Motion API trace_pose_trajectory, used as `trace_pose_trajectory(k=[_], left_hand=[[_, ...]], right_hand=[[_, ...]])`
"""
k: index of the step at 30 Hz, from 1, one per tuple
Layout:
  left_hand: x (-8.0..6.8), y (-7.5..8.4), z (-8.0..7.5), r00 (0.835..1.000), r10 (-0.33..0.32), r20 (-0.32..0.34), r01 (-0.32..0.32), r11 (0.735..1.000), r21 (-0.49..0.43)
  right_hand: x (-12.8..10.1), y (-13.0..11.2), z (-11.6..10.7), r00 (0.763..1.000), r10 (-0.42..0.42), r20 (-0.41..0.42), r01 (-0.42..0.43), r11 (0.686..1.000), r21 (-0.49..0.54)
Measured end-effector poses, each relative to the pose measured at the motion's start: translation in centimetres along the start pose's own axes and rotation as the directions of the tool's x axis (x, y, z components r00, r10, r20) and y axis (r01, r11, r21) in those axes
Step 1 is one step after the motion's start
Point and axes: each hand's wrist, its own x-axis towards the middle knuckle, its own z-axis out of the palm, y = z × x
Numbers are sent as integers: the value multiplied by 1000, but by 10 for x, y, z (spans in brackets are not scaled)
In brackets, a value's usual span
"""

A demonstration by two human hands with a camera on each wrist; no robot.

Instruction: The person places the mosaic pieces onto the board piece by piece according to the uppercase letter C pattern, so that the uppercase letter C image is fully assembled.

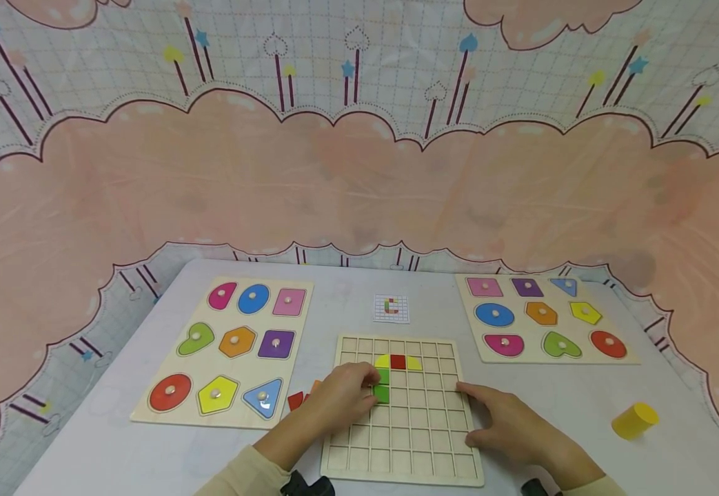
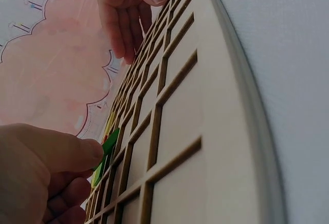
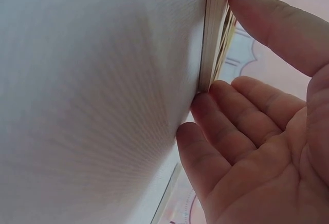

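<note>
A wooden grid board point(image 1: 411, 441) lies on the table in front of me. Near its far edge sit a red square tile point(image 1: 398, 362) and yellow tiles point(image 1: 414, 363) on either side of it. A green square tile point(image 1: 384, 376) lies below the left yellow one. My left hand point(image 1: 348, 396) pinches another green tile point(image 2: 110, 141) between thumb and fingers, tilted at the grid in the left wrist view. With fairly straight fingers, my right hand point(image 1: 511, 424) touches the board's right edge; the right wrist view shows the thumb on that edge.
A small pattern card point(image 1: 391, 309) lies beyond the board. Shape puzzle boards stand left point(image 1: 244, 372) and right point(image 1: 523, 351). Loose red tiles point(image 1: 296, 401) are partly hidden behind my left hand. A yellow cylinder point(image 1: 635, 421) lies at the right.
</note>
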Motion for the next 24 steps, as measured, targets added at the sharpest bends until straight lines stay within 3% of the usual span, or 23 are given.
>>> trace_pose_trajectory(k=[24], left_hand=[[2,-2,1,999,43,-1,-43,999,-13]], right_hand=[[0,-2,0,1000,19,1,-19,1000,5]])
